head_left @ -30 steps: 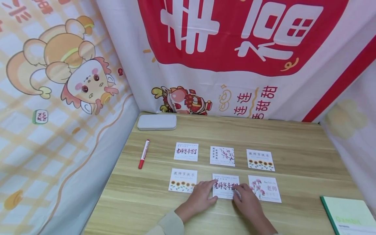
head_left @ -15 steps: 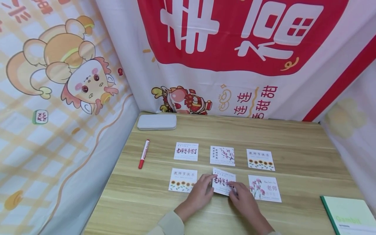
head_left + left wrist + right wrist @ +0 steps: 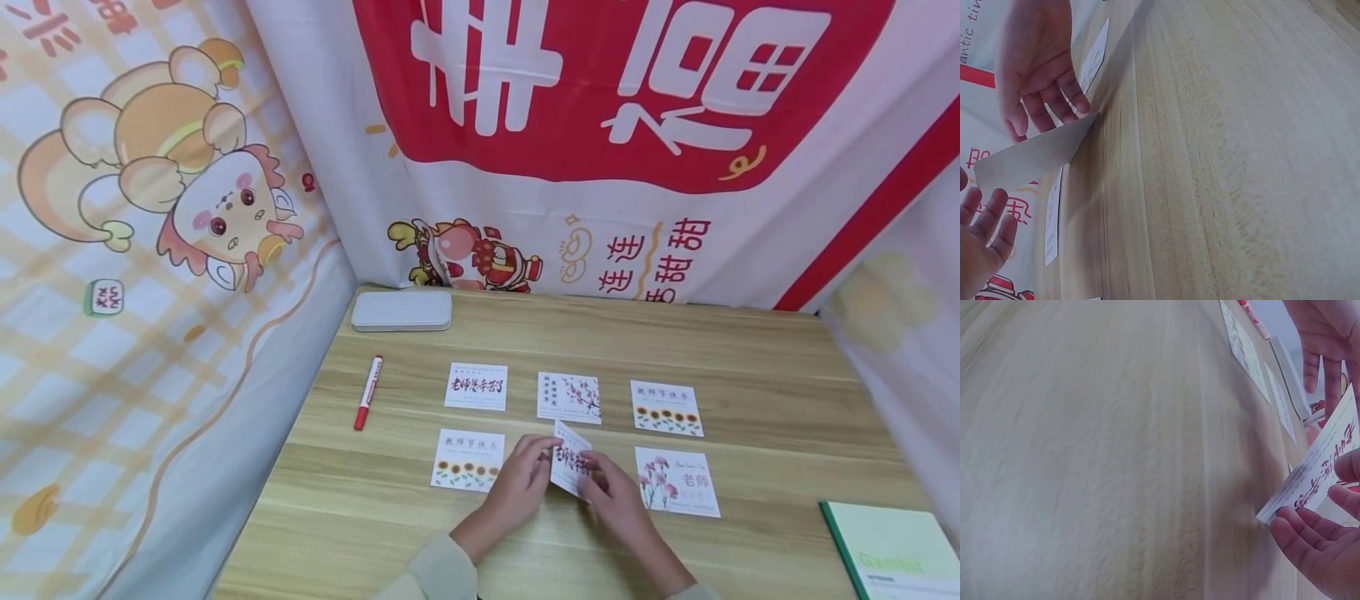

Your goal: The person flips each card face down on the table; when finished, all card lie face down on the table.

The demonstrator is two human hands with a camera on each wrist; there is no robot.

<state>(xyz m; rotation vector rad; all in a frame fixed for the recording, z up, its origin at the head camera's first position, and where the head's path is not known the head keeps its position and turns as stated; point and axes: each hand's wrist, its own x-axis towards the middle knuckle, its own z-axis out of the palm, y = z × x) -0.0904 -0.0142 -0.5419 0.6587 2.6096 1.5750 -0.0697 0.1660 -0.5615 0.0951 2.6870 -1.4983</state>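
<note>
A square white greeting card with dark red calligraphy is raised off the wooden table, tilted on edge between my hands. My left hand has curved fingers at the card's left edge, near its upper corner. My right hand pinches the opposite edge, thumb and fingers on either side. The blank back of the card faces the left wrist view, with left fingertips by one corner. In the right wrist view, the printed card slants above the right fingers.
Flat cards lie around: a sunflower card, a carnation card, a calligraphy card, a blossom card and another sunflower card. A red marker, a white case and a green-edged notebook sit farther out.
The calligraphy card was flat on the table, then lifted at an angle. Now it stands steeper and narrower in view, and both hands have come closer together around it.
</note>
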